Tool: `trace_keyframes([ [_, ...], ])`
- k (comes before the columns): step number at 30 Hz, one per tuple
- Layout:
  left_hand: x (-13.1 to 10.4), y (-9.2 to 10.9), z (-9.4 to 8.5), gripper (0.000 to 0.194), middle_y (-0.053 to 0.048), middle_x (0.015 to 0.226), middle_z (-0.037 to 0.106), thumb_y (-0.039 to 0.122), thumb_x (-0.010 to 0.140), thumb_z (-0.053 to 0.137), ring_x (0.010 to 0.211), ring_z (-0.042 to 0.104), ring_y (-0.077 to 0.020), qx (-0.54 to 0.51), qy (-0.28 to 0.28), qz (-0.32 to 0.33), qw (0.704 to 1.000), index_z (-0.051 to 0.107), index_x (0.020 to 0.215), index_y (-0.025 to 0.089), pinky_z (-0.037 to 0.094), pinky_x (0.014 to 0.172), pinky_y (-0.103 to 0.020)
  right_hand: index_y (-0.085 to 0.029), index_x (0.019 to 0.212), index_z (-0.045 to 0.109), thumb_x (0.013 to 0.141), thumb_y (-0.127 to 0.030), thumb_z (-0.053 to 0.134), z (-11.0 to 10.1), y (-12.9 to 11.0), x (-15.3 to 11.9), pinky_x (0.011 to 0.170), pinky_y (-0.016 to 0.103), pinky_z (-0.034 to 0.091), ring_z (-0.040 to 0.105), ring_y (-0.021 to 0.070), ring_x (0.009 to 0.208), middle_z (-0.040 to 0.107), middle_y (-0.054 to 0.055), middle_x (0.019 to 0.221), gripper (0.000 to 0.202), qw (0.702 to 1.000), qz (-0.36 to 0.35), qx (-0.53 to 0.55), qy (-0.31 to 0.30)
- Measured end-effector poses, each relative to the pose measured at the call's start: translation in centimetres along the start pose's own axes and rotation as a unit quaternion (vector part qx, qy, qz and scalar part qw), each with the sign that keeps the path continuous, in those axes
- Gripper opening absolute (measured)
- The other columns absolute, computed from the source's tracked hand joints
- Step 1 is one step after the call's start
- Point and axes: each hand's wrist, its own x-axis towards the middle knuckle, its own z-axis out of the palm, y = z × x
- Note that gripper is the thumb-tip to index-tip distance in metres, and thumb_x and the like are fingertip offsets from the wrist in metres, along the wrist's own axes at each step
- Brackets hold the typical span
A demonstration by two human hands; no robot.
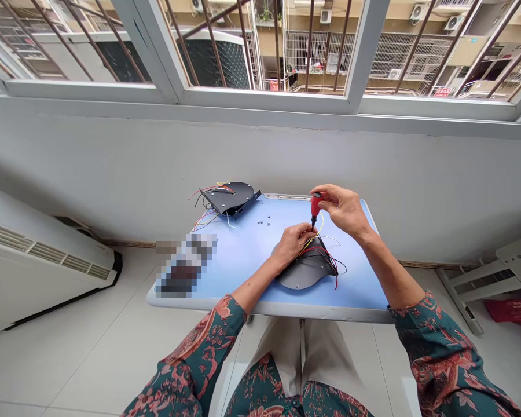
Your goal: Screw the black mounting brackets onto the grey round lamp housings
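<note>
My right hand (344, 209) grips a red-and-black screwdriver (316, 205), held upright with its tip pointing down at the far edge of a dark grey metal housing (301, 275). My left hand (294, 244) is closed at that same edge, its fingertips by the screwdriver's tip. Whether they pinch a screw or only the housing's edge is hidden. Red, black, yellow and white wires (319, 249) come out of the housing on its right side.
On the blue folding table (238, 272), a second dark housing (232, 197) with wires lies at the back left. Several small screws (264, 222) are scattered near the middle. A blurred patch (186, 266) covers something at the left edge. A wall and barred window stand behind.
</note>
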Motion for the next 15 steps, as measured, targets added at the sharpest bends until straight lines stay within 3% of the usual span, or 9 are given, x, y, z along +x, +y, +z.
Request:
trace_keyframes([
  [3,0.0,0.1,-0.1,0.013,0.000,0.082,0.074,0.021,0.088,0.064,0.075,0.063,-0.0137,0.031,0.008,-0.001,0.999,0.065,0.076,0.019,0.045,0.073,-0.023,-0.021,0.101,0.073,0.085,-0.015,0.060,0.0,-0.1,-0.3,0.092,0.037,0.058,0.075,0.0191,0.093,0.078,0.002,0.091,0.022,1.000,-0.003,0.012,0.001],
  [8,0.0,0.0,-0.1,0.017,0.002,0.075,0.069,0.020,0.088,0.066,0.070,0.058,-0.0124,0.068,0.015,0.023,0.997,0.060,0.072,0.018,0.044,0.073,-0.024,-0.024,0.094,0.076,0.081,-0.024,0.076,1.2,-0.7,-1.0,0.084,0.037,0.058,0.068,0.0182,0.080,0.074,0.003,0.091,0.014,0.992,-0.044,-0.099,0.071],
  [13,-0.1,-0.2,-0.1,0.016,0.005,0.069,0.061,0.019,0.087,0.066,0.067,0.051,-0.0114,0.063,0.004,0.011,0.998,0.058,0.073,0.018,0.040,0.068,-0.023,-0.023,0.112,0.067,0.082,-0.011,0.058,1.4,-0.1,-0.6,0.089,0.036,0.059,0.072,0.0165,0.083,0.073,-0.001,0.084,0.034,0.999,-0.002,0.036,0.026],
  [15,-0.1,-0.3,-0.1,0.015,0.005,0.069,0.059,0.015,0.086,0.064,0.066,0.050,-0.0110,0.064,0.000,0.015,0.998,0.058,0.073,0.018,0.039,0.067,-0.023,-0.022,0.112,0.063,0.083,-0.012,0.053,1.4,0.1,-0.7,0.089,0.036,0.059,0.074,0.0171,0.088,0.074,0.001,0.089,0.032,0.997,0.006,0.072,0.031],
])
